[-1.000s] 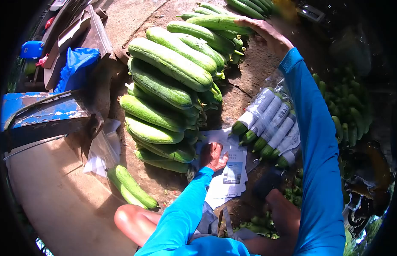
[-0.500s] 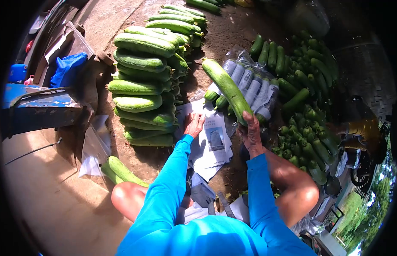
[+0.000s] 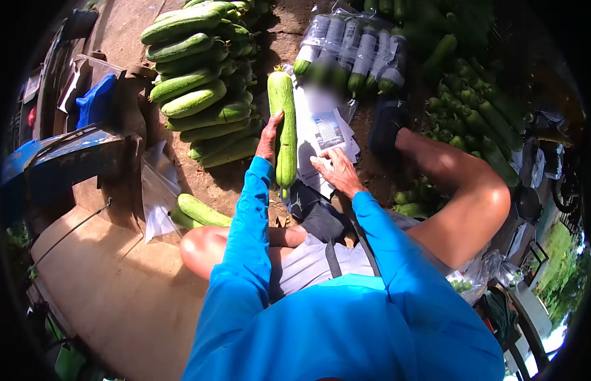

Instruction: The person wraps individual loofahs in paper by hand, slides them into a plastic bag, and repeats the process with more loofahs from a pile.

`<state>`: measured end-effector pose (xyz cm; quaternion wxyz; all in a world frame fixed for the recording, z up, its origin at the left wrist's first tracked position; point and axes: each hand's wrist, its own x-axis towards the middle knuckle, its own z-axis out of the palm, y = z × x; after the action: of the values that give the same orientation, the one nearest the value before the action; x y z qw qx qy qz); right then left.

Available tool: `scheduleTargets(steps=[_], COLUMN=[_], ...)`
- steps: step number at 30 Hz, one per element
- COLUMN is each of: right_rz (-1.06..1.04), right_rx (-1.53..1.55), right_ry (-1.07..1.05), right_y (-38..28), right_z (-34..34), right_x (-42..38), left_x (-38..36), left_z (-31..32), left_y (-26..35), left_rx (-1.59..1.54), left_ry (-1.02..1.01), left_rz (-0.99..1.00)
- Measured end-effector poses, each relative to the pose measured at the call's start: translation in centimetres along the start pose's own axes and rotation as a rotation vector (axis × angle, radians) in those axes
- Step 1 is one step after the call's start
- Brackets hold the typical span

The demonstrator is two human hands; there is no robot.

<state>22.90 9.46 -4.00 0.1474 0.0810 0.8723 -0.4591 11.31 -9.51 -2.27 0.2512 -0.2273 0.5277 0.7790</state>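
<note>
Fingers of the left hand (image 3: 269,136) curl round a cucumber (image 3: 282,127) by the papers (image 3: 328,131); the right hand (image 3: 338,173) has half-bent fingers over their near edge, grip unclear. Around: pile (image 3: 194,95) left, bagged pack (image 3: 365,52) ahead, foot (image 3: 385,130) right.

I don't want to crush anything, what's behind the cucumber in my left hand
Printed paper sheets show past the right side of the cucumber. It hides part of your left hand and anything directly behind, which can't be seen.
</note>
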Motion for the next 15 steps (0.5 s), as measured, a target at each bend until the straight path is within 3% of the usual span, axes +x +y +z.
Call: scheduleTargets(steps=[1,2,5,7,8,10,15], right_rz=[-0.175,-0.268,-0.443,-0.444,-0.450,-0.485,-0.551], right_rx=[-0.232,-0.310,-0.613,-0.753,-0.903,-0.994,-1.080], right_ry=[0.095,0.056,-0.235,-0.338,-0.448,-0.417,-0.453], right_y=[1.3,2.9,5.3,5.3,5.2,6.2,7.7], right_z=[0.7,1.1,1.3,0.9,0.8,0.5,1.1], right_x=[0.5,1.1,3.1,4.1,4.1,3.3,1.1], left_x=[-1.1,-1.3,-3.3,-2.9,-3.0,-3.8,-3.7], left_z=[-0.2,-1.6,-1.6,-3.7,-4.4,-4.7,-5.2], left_y=[1.0,1.6,4.6,4.4,4.0,3.8,0.2], left_rx=[0.121,0.226,0.484,0.836,0.841,1.169,1.046], left_ry=[0.009,-0.018,-0.062,-0.098,-0.098,-0.081,-0.055], left_rz=[0.088,0.012,-0.051,-0.020,-0.029,-0.007,-0.099])
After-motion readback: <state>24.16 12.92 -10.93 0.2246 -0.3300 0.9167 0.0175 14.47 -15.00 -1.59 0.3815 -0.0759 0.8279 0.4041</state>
